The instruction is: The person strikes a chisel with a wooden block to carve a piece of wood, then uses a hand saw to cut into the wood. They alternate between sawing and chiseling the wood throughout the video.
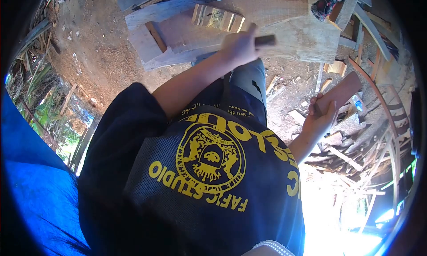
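Observation:
My left hand point(240, 47) is closed over the wooden bench, blurred by motion. A short dark brown piece point(265, 40), like a small block or a handle end, sticks out of it to the right. My right hand point(322, 116) is out to the right, fingers wrapped round the lower end of a flat, reddish-brown wooden piece point(341, 92) that slants up and away. Below the left hand lies a broad, pale wooden plank point(284, 33). A row of small wooden pieces point(218, 18) sits on it just beyond that hand.
A brown wooden strip point(155, 37) lies across the plank's left end. Scrap wood point(347, 145) is heaped on the ground at right, beside a long curved strip point(378, 93). Sawdust covers the dirt floor point(89, 47) at left. A blue tarp point(35, 180) hangs at lower left.

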{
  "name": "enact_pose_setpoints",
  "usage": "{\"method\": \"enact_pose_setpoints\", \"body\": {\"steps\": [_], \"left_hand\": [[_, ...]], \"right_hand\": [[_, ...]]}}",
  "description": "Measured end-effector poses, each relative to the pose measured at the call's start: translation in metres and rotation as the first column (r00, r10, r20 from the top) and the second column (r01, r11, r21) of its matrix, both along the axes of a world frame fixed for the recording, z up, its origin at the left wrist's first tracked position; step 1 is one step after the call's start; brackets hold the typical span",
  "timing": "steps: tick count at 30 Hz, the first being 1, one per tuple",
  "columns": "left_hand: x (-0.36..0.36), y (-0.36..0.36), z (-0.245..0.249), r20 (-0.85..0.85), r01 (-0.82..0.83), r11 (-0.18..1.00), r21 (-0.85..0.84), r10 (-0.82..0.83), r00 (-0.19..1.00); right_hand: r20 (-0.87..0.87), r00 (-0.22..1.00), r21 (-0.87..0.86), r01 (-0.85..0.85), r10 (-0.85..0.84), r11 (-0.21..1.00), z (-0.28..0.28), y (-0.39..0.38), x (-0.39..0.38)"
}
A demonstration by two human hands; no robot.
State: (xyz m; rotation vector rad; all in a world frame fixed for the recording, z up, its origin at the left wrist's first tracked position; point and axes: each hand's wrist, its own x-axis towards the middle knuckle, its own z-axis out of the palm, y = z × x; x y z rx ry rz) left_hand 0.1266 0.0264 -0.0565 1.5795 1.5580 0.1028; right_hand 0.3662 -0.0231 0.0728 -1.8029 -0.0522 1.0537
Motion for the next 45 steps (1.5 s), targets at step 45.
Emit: {"method": "enact_pose_setpoints", "body": {"steps": [45], "left_hand": [[-0.076,-0.035,0.003,-0.197,0.325,0.943,0.077,-0.305,0.932]], "right_hand": [[0.004,0.998,-0.059,-0.062,0.063,0.996,-0.005,-0.005,-0.018]]}}
